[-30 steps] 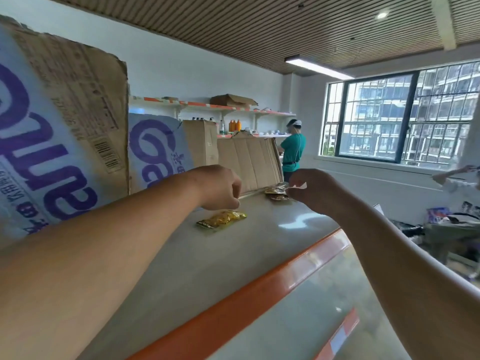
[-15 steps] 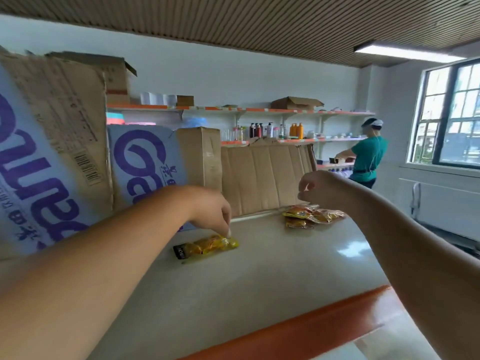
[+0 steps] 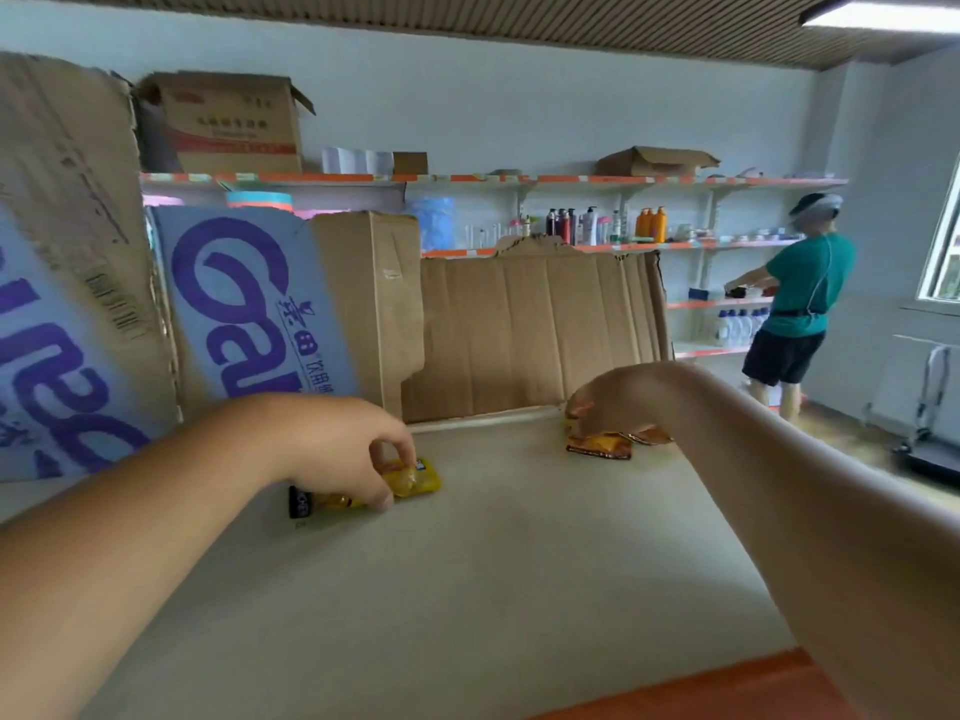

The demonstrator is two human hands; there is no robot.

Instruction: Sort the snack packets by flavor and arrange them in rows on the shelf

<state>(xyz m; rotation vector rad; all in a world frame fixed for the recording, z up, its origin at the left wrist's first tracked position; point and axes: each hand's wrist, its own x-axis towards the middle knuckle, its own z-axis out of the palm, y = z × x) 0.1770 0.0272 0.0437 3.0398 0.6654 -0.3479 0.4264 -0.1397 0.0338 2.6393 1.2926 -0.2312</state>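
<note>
A tall sheet of cardboard (image 3: 62, 283) printed in blue and purple stands along the left edge of a pale grey shelf (image 3: 493, 574). Beside it leans a second printed sheet (image 3: 244, 304). In front of these, the left hand (image 3: 343, 454) reaches in from the lower left, its fingers curled down over a yellow snack packet (image 3: 418, 478). It pinches the packet, which lies flat on the shelf left of centre.

A plain brown cardboard panel (image 3: 535, 335) stands upright along the back edge. Just in front of that panel, towards the right side, the right hand (image 3: 613, 402) curls over a small pile of orange snack packets (image 3: 600, 445) and grips the top of the pile. The two lots of packets lie well apart. The shelf's orange front edge (image 3: 717, 688) shows at the bottom right.

Beyond the shelf, wall racks (image 3: 597, 246) hold bottles, and at far right a person in a teal shirt (image 3: 800, 293) stands facing them.
</note>
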